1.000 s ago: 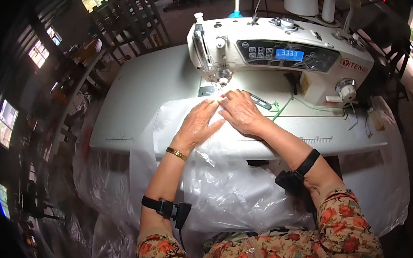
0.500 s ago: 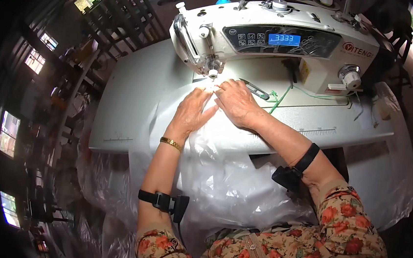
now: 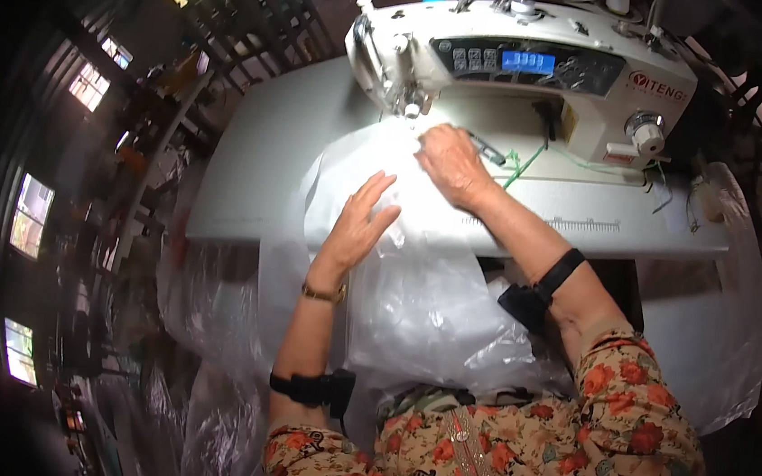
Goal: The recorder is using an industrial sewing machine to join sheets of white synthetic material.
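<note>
A translucent white sheet (image 3: 402, 258), plastic-looking, lies over the front of the sewing machine (image 3: 527, 69) table and drapes down to my lap. My left hand (image 3: 360, 223) is spread above the sheet's left part, fingers stretched out and holding nothing; whether it touches the sheet I cannot tell. Just right of the needle area, my right hand (image 3: 453, 165) rests with fingers curled down on the sheet, its fingertips partly washed out by the lamp glare. The sheet's far edge runs under the presser foot area (image 3: 412, 111). Beside my right hand lies a slim metal thread snip (image 3: 487, 149).
Green cord (image 3: 521, 169) lies on the machine bed, right of the snip. The grey tabletop (image 3: 261, 155) stretches left, with a printed ruler (image 3: 581, 225) along its front right. Clear plastic sheeting (image 3: 708, 330) hangs at the right edge, and more hangs at left.
My left hand has let go near the needle and drawn back toward me, its fingers opening. My right hand has shifted slightly right, and the sheet lies flatter and more spread.
</note>
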{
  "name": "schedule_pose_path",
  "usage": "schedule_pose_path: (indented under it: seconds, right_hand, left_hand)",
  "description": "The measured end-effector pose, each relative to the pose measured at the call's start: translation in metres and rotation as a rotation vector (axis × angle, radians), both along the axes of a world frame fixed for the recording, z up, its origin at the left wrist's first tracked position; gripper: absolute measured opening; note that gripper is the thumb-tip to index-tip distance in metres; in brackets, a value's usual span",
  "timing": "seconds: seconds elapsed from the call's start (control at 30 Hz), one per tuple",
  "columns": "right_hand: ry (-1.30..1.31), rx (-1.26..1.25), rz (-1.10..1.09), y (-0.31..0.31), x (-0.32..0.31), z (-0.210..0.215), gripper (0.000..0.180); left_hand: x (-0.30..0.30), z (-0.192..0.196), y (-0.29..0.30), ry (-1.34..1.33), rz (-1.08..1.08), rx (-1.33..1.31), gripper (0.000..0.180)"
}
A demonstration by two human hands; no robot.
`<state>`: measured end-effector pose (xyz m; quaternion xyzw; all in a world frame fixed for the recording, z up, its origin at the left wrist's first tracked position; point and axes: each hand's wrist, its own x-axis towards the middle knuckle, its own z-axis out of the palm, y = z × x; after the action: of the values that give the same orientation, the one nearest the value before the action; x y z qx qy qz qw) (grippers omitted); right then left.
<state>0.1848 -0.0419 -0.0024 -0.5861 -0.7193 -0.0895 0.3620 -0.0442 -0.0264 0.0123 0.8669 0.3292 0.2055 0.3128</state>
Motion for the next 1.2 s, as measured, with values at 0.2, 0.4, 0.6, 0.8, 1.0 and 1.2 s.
schedule_pose_path:
  seconds: [0.2, 0.4, 0.6, 0.8, 1.0, 1.2]
  right_hand:
    - [0.185, 0.368, 0.137, -0.024, 0.0, 0.007, 0.013]
    - [0.286, 0.167, 0.171, -0.118, -0.024, -0.022, 0.019]
    - [0.743, -0.286, 0.066, -0.164, -0.065, -0.08, 0.027]
    - [1.425, -1.139, 0.273, -0.158, -0.065, -0.069, 0.022]
    - [1.436, -1.002, 0.886, -0.192, -0.096, -0.026, 0.027]
    - [1.338, -1.211, 0.801, -0.206, -0.119, -0.024, 0.028]
  left_hand:
    - [-0.11, -0.045, -0.152, -0.113, 0.128, 0.115, 0.091]
    - [-0.156, -0.125, -0.252, 0.147, 0.458, -0.063, 0.097]
    - [-0.169, -0.195, -0.253, -0.166, 0.737, -0.448, 0.049]
    - [-0.262, -0.093, -0.23, -0.099, 0.508, -0.282, 0.023]
    - [-0.396, 0.07, -0.138, 0.294, 0.893, 0.456, 0.04]
    - [-0.309, 0.141, -0.1, 0.611, 0.585, 0.773, 0.059]
